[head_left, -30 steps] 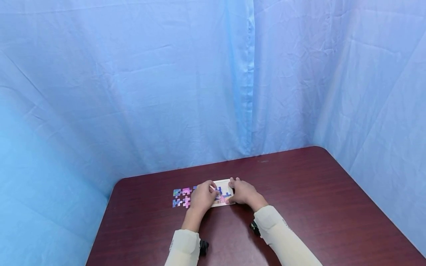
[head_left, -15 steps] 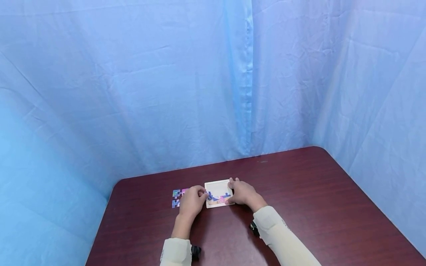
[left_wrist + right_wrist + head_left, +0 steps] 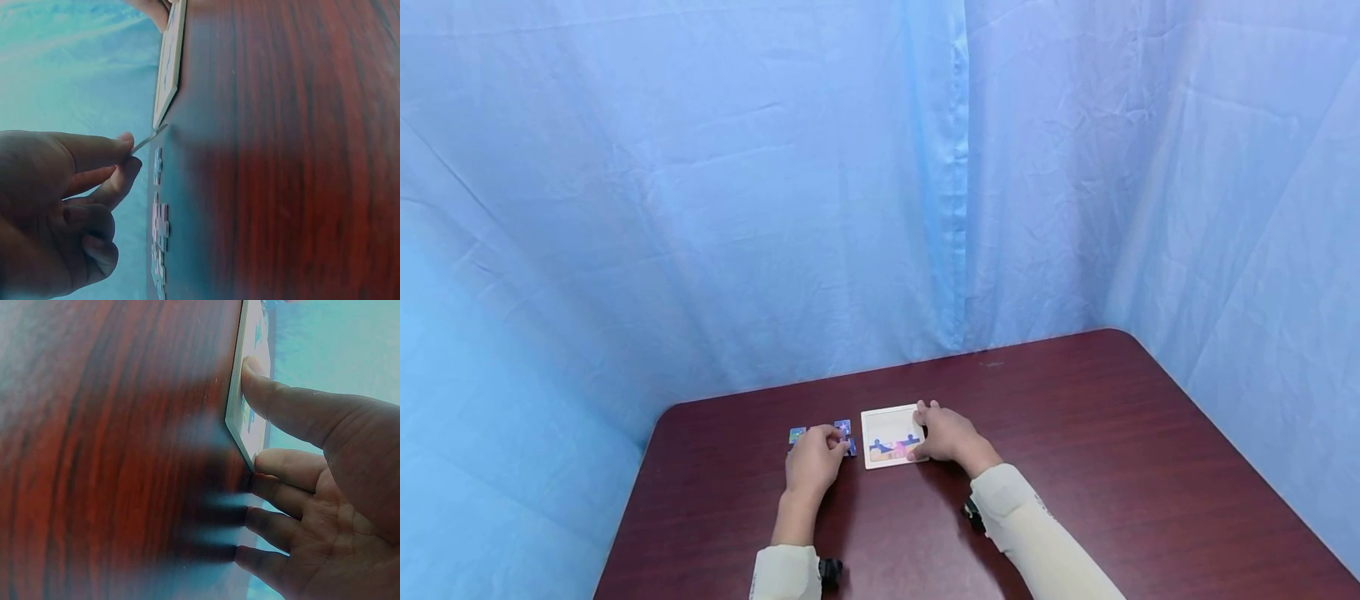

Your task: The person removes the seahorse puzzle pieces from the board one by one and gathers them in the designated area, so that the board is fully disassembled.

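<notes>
My left hand (image 3: 811,460) pinches a thin jigsaw piece (image 3: 149,139) between thumb and forefinger, tilted just above the table, left of the tray. In the left wrist view, its other fingers are curled in. My right hand (image 3: 951,433) grips the right side of a pale wooden puzzle tray (image 3: 865,437), thumb over the near rim and fingers along the edge. Joined pieces in blue, pink and orange (image 3: 883,451) line the tray's near side; its upper part shows a bare pale base. Loose jigsaw pieces (image 3: 842,427) lie beside and partly behind my left hand.
The dark red-brown wooden table (image 3: 1075,442) spreads out around the tray. Light blue curtains (image 3: 775,208) hang behind its far edge and at both sides. Black wrist camera mounts (image 3: 830,573) sit under the cream sleeves (image 3: 786,573).
My left hand has moved left, away from the tray to the loose pieces. The piece it held over the tray's left edge half a second ago now lies among the near row. My right hand stays put.
</notes>
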The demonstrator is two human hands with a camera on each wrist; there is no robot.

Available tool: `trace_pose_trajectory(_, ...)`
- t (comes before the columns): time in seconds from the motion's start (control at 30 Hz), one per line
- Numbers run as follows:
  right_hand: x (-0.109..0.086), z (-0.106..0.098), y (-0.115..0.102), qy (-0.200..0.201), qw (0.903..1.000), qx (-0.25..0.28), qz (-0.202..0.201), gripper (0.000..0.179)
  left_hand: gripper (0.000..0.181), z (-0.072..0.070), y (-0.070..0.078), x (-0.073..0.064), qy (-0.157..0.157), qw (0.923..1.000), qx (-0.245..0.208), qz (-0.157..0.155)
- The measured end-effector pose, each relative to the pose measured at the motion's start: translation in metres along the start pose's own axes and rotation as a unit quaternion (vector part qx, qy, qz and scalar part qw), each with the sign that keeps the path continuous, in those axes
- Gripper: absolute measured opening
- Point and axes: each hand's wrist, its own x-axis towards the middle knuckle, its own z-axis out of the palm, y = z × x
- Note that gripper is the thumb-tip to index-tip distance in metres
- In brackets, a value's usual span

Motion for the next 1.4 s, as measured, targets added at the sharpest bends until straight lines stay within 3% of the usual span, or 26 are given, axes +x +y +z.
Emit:
trace_pose_trajectory(0.23, 0.0, 0.001, 0.0, 0.002, 1.0, -0.002, -0.002, 0.082, 0.008, 0.001, -0.005, 0.0, 0.013, 0.9988, 0.047, 0.007)
trace_pose_trajectory(0.73, -0.001, 0.001, 0.0, -0.001, 1.0, 0.005, 0.002, 0.082, 0.019, 0.002, -0.001, -0.005, 0.028, 0.9988, 0.039, 0.01)
trace_pose_trajectory(1.0, -0.002, 0.002, -0.001, -0.001, 0.9999, 0.01, 0.004, 0.081, 0.017, 0.01, 0.014, -0.011, -0.012, 0.9972, 0.012, 0.073)
trace_pose_trajectory(1.4, -0.001, 0.001, 0.0, -0.003, 0.9999, 0.01, -0.002, 0.083, 0.029, 0.027, 0.027, -0.013, -0.052, 0.993, 0.039, 0.099)
